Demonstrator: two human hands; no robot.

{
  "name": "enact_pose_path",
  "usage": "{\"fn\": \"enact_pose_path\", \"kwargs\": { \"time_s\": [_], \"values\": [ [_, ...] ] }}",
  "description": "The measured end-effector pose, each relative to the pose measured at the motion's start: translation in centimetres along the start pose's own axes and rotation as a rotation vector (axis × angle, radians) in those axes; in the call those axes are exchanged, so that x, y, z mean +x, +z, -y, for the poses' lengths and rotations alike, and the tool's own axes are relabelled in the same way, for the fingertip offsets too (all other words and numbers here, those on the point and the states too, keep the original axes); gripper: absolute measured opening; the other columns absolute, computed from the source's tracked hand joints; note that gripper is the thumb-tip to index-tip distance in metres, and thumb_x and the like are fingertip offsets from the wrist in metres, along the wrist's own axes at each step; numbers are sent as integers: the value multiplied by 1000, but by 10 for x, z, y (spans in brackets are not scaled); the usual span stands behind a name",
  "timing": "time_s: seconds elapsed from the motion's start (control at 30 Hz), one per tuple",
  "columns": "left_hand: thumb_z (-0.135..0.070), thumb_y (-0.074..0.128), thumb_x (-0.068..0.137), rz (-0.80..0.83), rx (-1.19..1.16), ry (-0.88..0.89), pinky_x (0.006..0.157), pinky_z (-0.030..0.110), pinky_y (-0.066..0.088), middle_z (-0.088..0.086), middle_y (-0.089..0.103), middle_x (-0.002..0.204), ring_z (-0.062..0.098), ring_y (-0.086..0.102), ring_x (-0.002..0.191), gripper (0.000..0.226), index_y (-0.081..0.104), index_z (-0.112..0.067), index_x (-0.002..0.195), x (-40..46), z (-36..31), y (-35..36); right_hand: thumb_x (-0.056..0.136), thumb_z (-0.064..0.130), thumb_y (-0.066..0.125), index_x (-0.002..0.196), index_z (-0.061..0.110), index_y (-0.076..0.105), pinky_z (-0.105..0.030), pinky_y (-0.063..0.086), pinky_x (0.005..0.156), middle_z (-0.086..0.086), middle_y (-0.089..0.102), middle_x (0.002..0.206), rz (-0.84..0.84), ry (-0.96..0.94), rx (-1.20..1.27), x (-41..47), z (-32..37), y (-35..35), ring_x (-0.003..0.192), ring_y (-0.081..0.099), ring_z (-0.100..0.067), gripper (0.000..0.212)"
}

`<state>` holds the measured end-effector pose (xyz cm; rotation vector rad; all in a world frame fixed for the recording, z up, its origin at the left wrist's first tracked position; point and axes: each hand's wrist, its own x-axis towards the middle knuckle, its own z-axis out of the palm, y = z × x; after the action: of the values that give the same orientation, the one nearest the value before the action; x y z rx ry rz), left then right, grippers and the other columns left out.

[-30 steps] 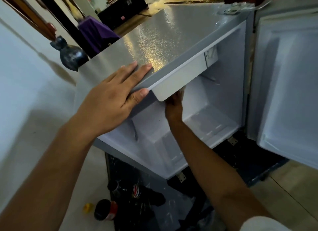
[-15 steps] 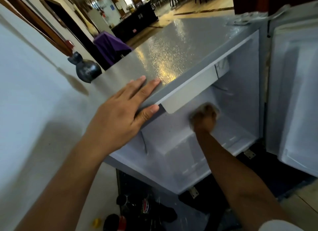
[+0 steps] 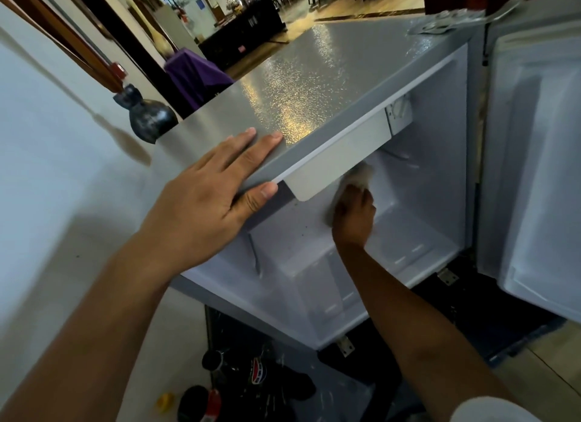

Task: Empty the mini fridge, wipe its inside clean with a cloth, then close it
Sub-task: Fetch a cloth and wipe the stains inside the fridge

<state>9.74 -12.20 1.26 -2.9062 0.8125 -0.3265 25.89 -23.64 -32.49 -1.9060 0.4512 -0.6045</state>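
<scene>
Left hand lies flat on the mini fridge, fingers straight across its grey top, thumb hooked over the front edge. Right hand is deep inside the cabinet, clutching a pale cloth against the back wall just under the white freezer flap; both are blurred. The door hangs wide open on the right. The white interior holds nothing else. On the floor below lie dark bottles, one with a red label. A dark round vase stands beyond the fridge.
</scene>
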Motion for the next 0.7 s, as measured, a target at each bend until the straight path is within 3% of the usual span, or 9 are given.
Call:
{"fn": "enact_pose_path", "kwargs": {
  "time_s": [0.1, 0.17, 0.27, 0.3, 0.37, 0.43, 0.6, 0.7],
  "values": [
    [-75, 27, 89, 81, -54, -7, 119, 49, 32, -16, 11, 168, 11, 17, 154, 72, 2, -55, 153, 1, 2, -2, 91, 21, 60, 140, 2, 49, -52, 48, 95, -28, 47, 141, 41, 183, -83, 13, -36, -7, 119, 52, -49, 53],
    [-77, 28, 87, 75, -60, -11, 120, 48, 31, -16, 10, 168, 11, 16, 154, 75, 1, -55, 153, 1, 1, -1, 92, 18, 58, 136, -3, 52, -50, 44, 100, -32, 52, 136, -34, 222, -161, 26, -52, -14, 119, 54, -49, 49],
    [-77, 29, 87, 45, -45, -13, 119, 47, 33, -14, 13, 167, 13, 21, 153, 76, 3, -52, 154, 0, 0, -1, 91, 15, 52, 121, -2, 62, -44, 50, 85, -28, 67, 109, -127, 184, -411, 37, -67, -18, 94, 65, -42, 36],
    [-77, 29, 87, 41, -37, -12, 118, 47, 33, -13, 14, 167, 14, 22, 153, 76, 4, -51, 155, -1, -1, 0, 90, 15, 54, 122, -3, 60, -45, 49, 87, -29, 66, 111, -130, 140, -489, 33, -73, -13, 94, 65, -43, 37],
    [-76, 30, 88, 35, -30, -12, 119, 45, 33, -12, 16, 167, 14, 24, 152, 77, 5, -50, 155, -1, 0, 0, 89, 16, 59, 132, -8, 52, -55, 38, 104, -34, 58, 127, -37, 28, -555, 21, -87, 1, 110, 58, -50, 50],
    [-75, 31, 89, 31, -19, -9, 119, 43, 31, -11, 16, 167, 15, 24, 152, 77, 6, -48, 156, -1, 1, 0, 88, 13, 61, 138, -11, 45, -60, 30, 111, -37, 51, 135, 60, 40, -531, 17, -92, 7, 121, 50, -54, 59],
    [-75, 31, 89, 49, -5, -3, 119, 41, 28, -9, 16, 167, 17, 24, 152, 78, 6, -47, 157, -1, 1, -1, 79, 12, 66, 127, -5, 53, -50, 44, 91, -31, 59, 122, 149, 55, -577, 10, -78, -3, 111, 56, -48, 52],
    [-76, 30, 89, 59, -5, 1, 120, 41, 27, -8, 15, 168, 17, 21, 153, 78, 5, -46, 157, -1, 1, -2, 86, 15, 61, 125, 1, 55, -47, 46, 89, -26, 59, 122, 238, 141, -372, -1, -58, -3, 111, 56, -45, 42]
  ]
}}
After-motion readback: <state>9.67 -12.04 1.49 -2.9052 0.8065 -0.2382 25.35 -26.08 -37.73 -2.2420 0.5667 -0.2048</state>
